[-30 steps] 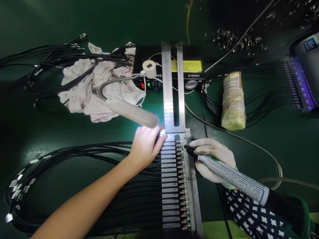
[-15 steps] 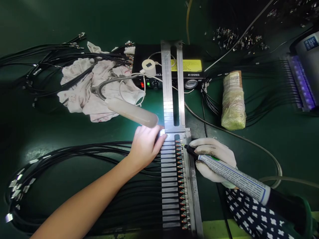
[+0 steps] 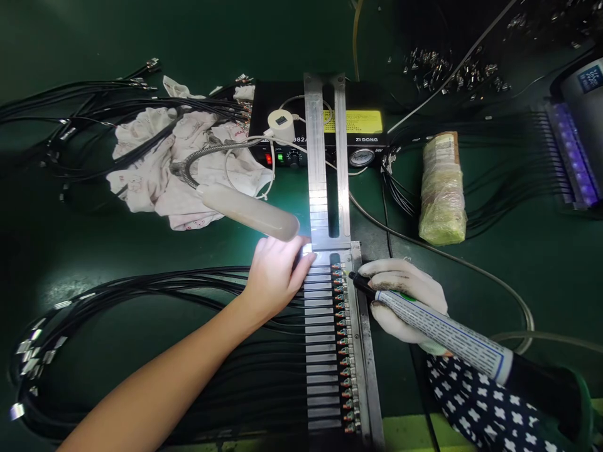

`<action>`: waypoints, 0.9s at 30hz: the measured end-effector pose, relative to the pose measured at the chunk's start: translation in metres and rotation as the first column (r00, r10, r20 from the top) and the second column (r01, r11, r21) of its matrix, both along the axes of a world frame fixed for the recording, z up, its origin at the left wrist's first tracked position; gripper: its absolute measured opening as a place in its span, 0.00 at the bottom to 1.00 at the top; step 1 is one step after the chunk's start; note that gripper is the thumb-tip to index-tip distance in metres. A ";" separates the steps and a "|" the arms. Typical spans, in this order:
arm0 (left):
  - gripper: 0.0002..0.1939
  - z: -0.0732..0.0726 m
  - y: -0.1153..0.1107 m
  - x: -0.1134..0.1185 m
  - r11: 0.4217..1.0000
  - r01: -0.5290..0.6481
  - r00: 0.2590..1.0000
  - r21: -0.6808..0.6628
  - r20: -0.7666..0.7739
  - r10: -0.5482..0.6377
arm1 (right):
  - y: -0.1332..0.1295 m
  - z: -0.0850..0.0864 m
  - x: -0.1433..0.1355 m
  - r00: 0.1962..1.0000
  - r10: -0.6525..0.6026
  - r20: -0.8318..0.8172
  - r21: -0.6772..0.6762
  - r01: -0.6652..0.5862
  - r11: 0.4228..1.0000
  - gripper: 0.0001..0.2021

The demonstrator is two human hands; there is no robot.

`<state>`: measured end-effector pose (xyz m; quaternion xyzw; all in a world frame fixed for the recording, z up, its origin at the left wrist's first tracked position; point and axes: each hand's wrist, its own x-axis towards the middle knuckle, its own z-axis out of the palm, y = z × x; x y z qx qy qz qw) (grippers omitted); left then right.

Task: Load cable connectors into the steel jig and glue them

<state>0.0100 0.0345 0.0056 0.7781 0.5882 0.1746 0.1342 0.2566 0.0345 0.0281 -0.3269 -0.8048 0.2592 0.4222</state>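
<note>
My left hand [image 3: 277, 273] has its thumb and fingers at the left edge of a slotted metal fixture [image 3: 322, 361], near its upper end; whether the fingertips pinch it is hard to tell. Black cables [image 3: 188, 282] run in from the left and lie across the slots, with small connectors [image 3: 343, 342] in a column on the right. My right hand [image 3: 405, 301], in a white glove, is wrapped round a labelled dispensing tube [image 3: 443, 329]. The tube's black tip is beside the topmost connectors. A lamp head [image 3: 254, 213] shines just above my left hand.
Behind the fixture is a black controller box [image 3: 282, 94] with a gauge. White cloths [image 3: 164, 169] and cables lie at the left. A wrapped block [image 3: 441, 188] stands at the right, before a device with a purple light [image 3: 572, 154]. Loose metal parts [image 3: 452, 72] lie at the back.
</note>
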 end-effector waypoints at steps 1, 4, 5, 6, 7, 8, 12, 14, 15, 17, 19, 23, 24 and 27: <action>0.10 0.000 0.000 0.000 1.000 -0.001 1.000 0.002 0.000 0.001 | 0.000 0.000 0.000 1.000 -0.001 -0.006 -0.003 0.001 1.000 0.09; 0.10 0.000 0.000 0.000 1.000 0.000 1.000 0.008 0.004 0.000 | 0.000 -0.001 0.000 1.000 -0.004 -0.011 -0.011 0.004 1.000 0.10; 0.10 0.000 0.000 0.000 1.000 0.001 1.000 0.009 0.007 -0.002 | 0.000 -0.002 0.000 1.000 -0.005 -0.010 -0.012 0.005 1.000 0.10; 0.10 0.000 0.000 0.000 1.000 0.004 1.000 0.008 0.010 -0.004 | 0.000 -0.002 0.000 1.000 -0.004 -0.008 -0.011 0.003 1.000 0.10; 0.10 0.000 0.000 0.000 1.000 0.005 1.000 0.006 0.011 -0.005 | 0.000 -0.002 0.000 1.000 -0.002 -0.005 -0.009 0.002 1.000 0.10; 0.10 -0.001 0.000 0.000 1.000 0.005 1.000 0.005 0.013 -0.005 | 0.000 -0.002 0.000 1.000 -0.003 -0.003 -0.005 0.003 1.000 0.11; 0.10 -0.001 0.000 0.000 1.000 -0.002 1.000 0.009 0.009 0.002 | 0.001 -0.003 0.000 1.000 -0.008 0.008 0.004 0.008 1.000 0.11; 0.10 -0.002 0.000 0.000 1.000 -0.005 1.000 0.009 0.006 0.005 | 0.001 -0.003 0.001 1.000 -0.008 0.015 0.000 0.008 1.000 0.11; 0.10 -0.002 0.000 0.000 1.000 -0.006 1.000 0.008 0.004 0.006 | 0.001 -0.003 0.001 1.000 -0.009 0.019 -0.002 0.009 1.000 0.11; 0.10 -0.001 0.000 0.000 1.000 -0.009 1.000 0.002 0.005 0.009 | 0.001 -0.003 0.001 1.000 -0.015 0.022 -0.004 0.015 1.000 0.11; 0.10 -0.001 0.000 0.000 1.000 -0.011 1.000 -0.005 0.005 0.011 | 0.001 -0.004 0.001 1.000 -0.012 0.014 -0.010 0.012 1.000 0.11; 0.10 0.000 0.000 0.000 1.000 -0.010 1.000 -0.003 0.006 0.011 | 0.002 -0.003 -0.001 1.000 -0.009 -0.009 -0.025 0.009 1.000 0.12; 0.10 0.000 0.000 0.000 1.000 -0.011 1.000 -0.001 0.007 0.011 | 0.002 -0.003 -0.001 1.000 -0.013 -0.009 -0.026 0.013 1.000 0.12; 0.10 0.000 -0.001 0.000 1.000 -0.012 1.000 -0.004 0.001 0.012 | 0.002 -0.003 0.000 1.000 -0.016 -0.003 -0.017 0.016 1.000 0.12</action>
